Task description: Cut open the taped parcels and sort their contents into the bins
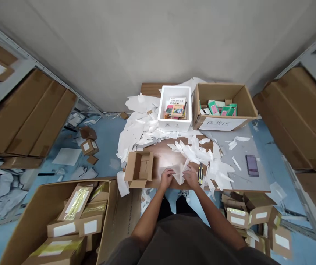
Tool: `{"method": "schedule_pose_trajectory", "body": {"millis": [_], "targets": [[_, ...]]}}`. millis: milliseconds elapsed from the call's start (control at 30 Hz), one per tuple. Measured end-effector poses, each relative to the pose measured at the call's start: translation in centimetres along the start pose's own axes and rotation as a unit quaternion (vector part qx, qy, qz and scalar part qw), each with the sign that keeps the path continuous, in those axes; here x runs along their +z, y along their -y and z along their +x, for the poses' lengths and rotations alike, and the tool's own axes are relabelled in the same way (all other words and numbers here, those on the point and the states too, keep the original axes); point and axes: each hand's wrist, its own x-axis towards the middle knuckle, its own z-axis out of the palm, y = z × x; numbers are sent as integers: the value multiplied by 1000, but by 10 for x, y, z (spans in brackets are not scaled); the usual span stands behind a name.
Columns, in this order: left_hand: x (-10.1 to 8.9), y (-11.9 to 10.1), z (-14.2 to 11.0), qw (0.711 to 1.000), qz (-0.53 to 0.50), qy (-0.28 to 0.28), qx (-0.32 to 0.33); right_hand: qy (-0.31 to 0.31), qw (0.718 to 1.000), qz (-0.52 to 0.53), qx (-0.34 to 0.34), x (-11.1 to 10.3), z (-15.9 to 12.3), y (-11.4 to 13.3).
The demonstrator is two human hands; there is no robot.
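A thin white packing sheet [178,176], folded and somewhat see-through, is at the table's front edge between my hands. My left hand [167,179] is closed on its left side, with the fingertips pinched. On the other side, my right hand [191,177] grips the sheet's raised edge. Just right of that hand lies a yellow and black box cutter [200,174]. An open small cardboard box [139,169] stands to the left of my left hand, its flaps spread. Torn white packing scraps [193,149] are heaped beyond my hands.
At the table's back stand a white bin [174,126] holding books and a cardboard carton [224,123] with green and pink packs. A large carton [109,206] of taped boxes is at front left. More parcels [261,217] lie below right. Loaded shelves flank both sides.
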Motion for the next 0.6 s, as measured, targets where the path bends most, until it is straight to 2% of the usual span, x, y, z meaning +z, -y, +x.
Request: {"method": "schedule_pose_trajectory", "body": {"millis": [100,167,233,300,367,433,533,567,600], "targets": [[-15,-35,5,984,-163,67,10,71,986,146,28,21,9,46],[-36,-55,1,973,-212,91,19,104,971,205,59,36,15,75],[-68,-68,-7,978,-189,66,56,84,969,226,60,48,22,102],[-111,-70,-20,990,-91,-31,102,27,976,213,26,63,31,128],[-156,-61,-35,988,10,-122,96,-7,986,164,-16,85,39,151],[-194,-43,-50,980,110,-151,75,-10,994,95,-54,116,46,170],[-227,-14,-66,958,258,-116,52,38,991,-80,-104,173,49,189],[-231,-5,-70,948,300,-94,47,75,975,-173,-116,191,49,193],[-232,2,-72,939,335,-70,41,123,947,-271,-124,208,48,196]]}}
